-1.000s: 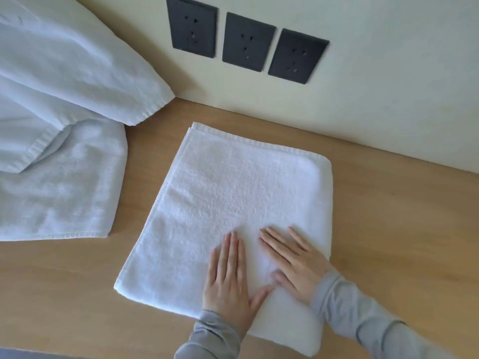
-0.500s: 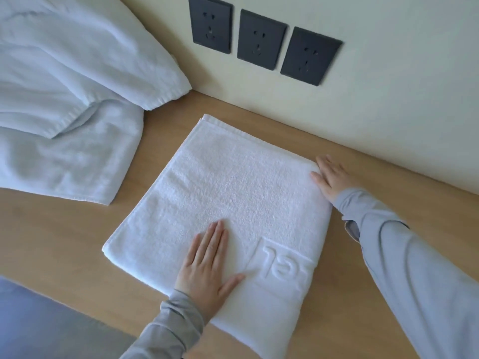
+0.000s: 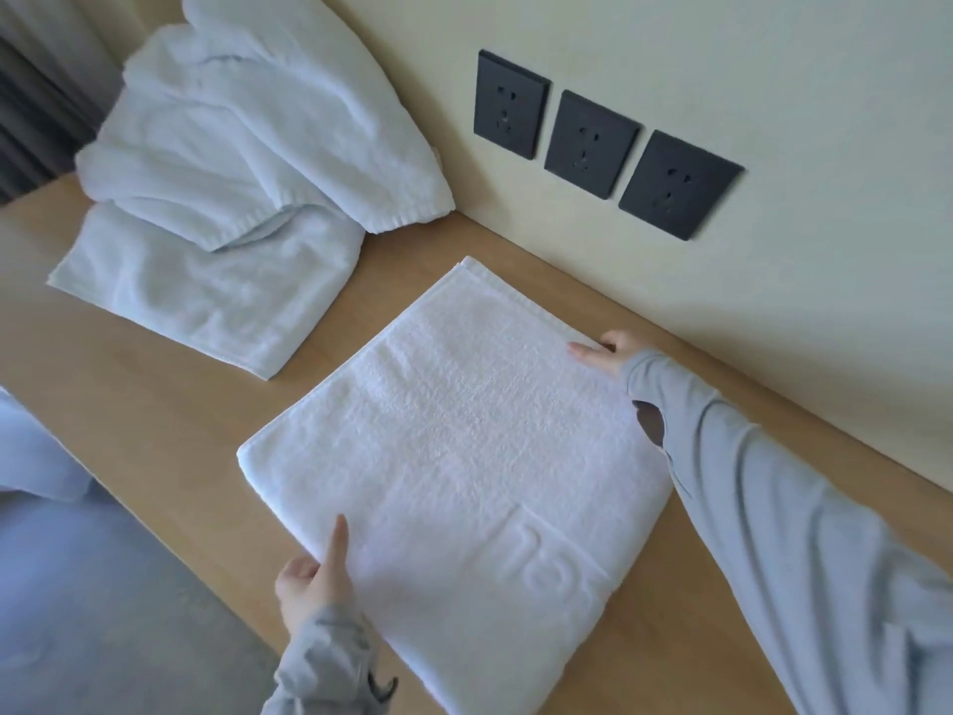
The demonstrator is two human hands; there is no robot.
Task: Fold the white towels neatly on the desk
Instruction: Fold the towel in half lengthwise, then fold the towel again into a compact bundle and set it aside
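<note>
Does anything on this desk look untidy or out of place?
Yes. The heap of white towels at the far left of the desk is crumpled and unfolded, piled against the wall. The folded towel, held by the left hand and right hand, lies flat with nothing odd.

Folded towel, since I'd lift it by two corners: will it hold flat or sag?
Likely floppy: the folded towel is soft terry, so it should sag between the left hand and right hand. Its fuzzy pile probably drags on the desk rather than slipping.

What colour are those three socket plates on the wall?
The socket plates are dark grey, almost black, and plain. They show best in the head view.
</note>
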